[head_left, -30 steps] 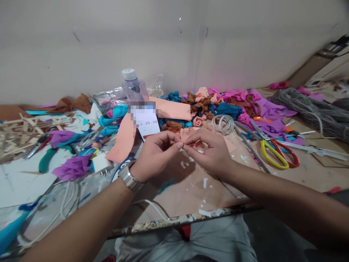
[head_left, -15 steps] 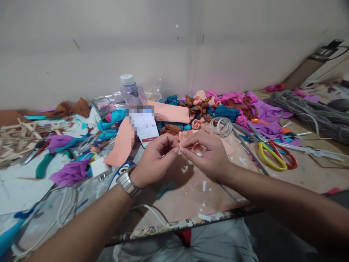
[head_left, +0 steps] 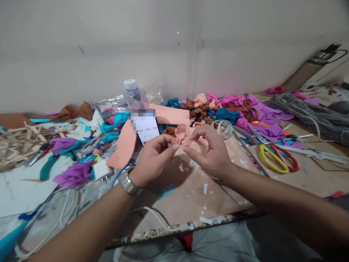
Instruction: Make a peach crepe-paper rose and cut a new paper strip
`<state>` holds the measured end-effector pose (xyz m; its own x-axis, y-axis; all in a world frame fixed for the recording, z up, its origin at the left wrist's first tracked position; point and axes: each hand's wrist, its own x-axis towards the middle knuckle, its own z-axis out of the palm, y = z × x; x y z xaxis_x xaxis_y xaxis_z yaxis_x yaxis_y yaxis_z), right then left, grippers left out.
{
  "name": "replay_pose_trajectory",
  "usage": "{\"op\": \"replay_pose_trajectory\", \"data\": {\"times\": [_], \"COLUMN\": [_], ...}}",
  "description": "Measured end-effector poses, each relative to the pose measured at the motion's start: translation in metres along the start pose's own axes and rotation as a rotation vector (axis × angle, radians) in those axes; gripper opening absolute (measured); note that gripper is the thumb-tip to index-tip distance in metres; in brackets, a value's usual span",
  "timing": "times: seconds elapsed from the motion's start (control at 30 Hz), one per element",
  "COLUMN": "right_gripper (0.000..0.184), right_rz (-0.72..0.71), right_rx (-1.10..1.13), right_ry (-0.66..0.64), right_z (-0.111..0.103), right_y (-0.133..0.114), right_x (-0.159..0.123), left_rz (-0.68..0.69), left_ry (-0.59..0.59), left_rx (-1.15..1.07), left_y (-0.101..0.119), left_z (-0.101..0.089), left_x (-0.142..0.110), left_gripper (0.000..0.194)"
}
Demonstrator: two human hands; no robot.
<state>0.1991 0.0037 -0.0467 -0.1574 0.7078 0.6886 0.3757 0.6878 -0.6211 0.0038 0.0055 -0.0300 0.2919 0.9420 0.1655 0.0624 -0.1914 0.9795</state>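
Forearms angle in from both sides over the bench [head_left: 182, 203]. Left hand [head_left: 152, 160]: fingers pinched on the near edge of ruffled peach paper [head_left: 182, 131]; right hand [head_left: 212, 153]: fingers narrowly parted beside it. Paper judged light, soft, easily torn; best held at gathered base. Phone [head_left: 148, 133] beyond.
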Motion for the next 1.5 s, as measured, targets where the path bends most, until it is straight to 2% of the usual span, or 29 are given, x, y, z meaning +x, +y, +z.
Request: {"op": "replay_pose_trajectory", "data": {"times": [0.13, 0.2, 0.33, 0.47, 0.53, 0.6, 0.67, 0.7, 0.8, 0.87, 0.9, 0.97, 1.03, 1.07, 1.13, 1.2, 1.3, 1.37, 1.4, 1.47, 1.5], "right_gripper": [0.019, 0.018, 0.012, 0.013, 0.012, 0.012, 0.014, 0.015, 0.02, 0.029, 0.033, 0.039, 0.037, 0.039, 0.039, 0.009, 0.015, 0.017, 0.016, 0.015, 0.019], "right_rz": [0.128, 0.188, 0.217, 0.264, 0.294, 0.32, 0.34, 0.357, 0.34, 0.331, 0.33, 0.338, 0.365, 0.369, 0.412, 0.249, 0.234, 0.269, 0.263, 0.164, 0.101], "right_rx": [0.212, 0.264, 0.312, 0.39, 0.432, 0.476, 0.554, 0.609, 0.748, 0.814, 0.856, 0.931, 0.889, 0.837, 0.727, 0.759, 0.84, 0.851, 0.834, 0.832, 0.875], "right_ry": [-0.206, -0.22, -0.202, -0.18, -0.151, -0.114, -0.111, -0.143, -0.25, -0.259, -0.25, -0.196, -0.089, -0.053, -0.036, 0.029, -0.012, -0.07, -0.091, -0.176, -0.153], "right_z": [0.002, 0.004, 0.006, 0.006, 0.004, -0.001, -0.01, -0.016, -0.035, -0.047, -0.053, -0.064, -0.076, -0.083, -0.097, -0.108, -0.115, -0.113, -0.112, -0.11, -0.109], "right_y": [-0.001, 0.0, 0.002, 0.001, 0.0, -0.002, -0.006, -0.01, -0.029, -0.049, -0.059, -0.078, -0.089, -0.091, -0.09, -0.086, -0.091, -0.103, -0.11, -0.122, -0.126], "right_x": [-0.005, -0.007, -0.007, -0.003, 0.0, 0.004, 0.01, 0.013, 0.024, 0.031, 0.034, 0.04, 0.048, 0.052, 0.06, 0.068, 0.075, 0.078, 0.079, 0.082, 0.085], "left_rz": [0.05, 0.077, 0.105, 0.16, 0.191, 0.23, 0.273, 0.286, 0.298, 0.322, 0.34, 0.366, 0.376, 0.381, 0.385, 0.363, 0.358, 0.41, 0.434, 0.46, 0.459], "left_ry": [-0.063, -0.1, -0.103, -0.113, -0.031, 0.123, 0.229, 0.219, 0.009, -0.178, -0.272, -0.446, -0.575, -0.611, -0.632, -0.618, -0.561, -0.536, -0.534, -0.557, -0.576], "left_rx": [0.096, 0.171, 0.294, 0.328, 0.303, 0.282, 0.296, 0.313, 0.391, 0.432, 0.44, 0.436, 0.424, 0.41, 0.364, 0.326, 0.345, 0.364, 0.372, 0.372, 0.366], "left_y": [0.0, -0.001, -0.002, -0.001, -0.002, -0.005, -0.009, -0.011, -0.011, -0.009, -0.007, -0.003, 0.002, 0.005, 0.01, 0.014, 0.016, 0.018, 0.02, 0.027, 0.032], "left_z": [0.002, 0.003, 0.003, 0.002, 0.001, 0.0, -0.001, -0.002, -0.003, -0.002, -0.002, -0.002, -0.002, -0.003, -0.003, 0.0, 0.01, 0.017, 0.021, 0.027, 0.028], "left_x": [-0.002, -0.004, -0.007, -0.007, -0.006, -0.005, -0.003, -0.003, -0.003, -0.004, -0.005, -0.005, -0.005, -0.006, -0.007, -0.008, -0.009, -0.007, -0.006, -0.004, -0.004], "left_gripper": [0.016, 0.018, 0.023, 0.018, 0.013, 0.015, 0.035, 0.047, 0.079, 0.083, 0.078, 0.055, 0.025, 0.016, 0.017, 0.039, 0.083, 0.099, 0.1, 0.091, 0.083]}}
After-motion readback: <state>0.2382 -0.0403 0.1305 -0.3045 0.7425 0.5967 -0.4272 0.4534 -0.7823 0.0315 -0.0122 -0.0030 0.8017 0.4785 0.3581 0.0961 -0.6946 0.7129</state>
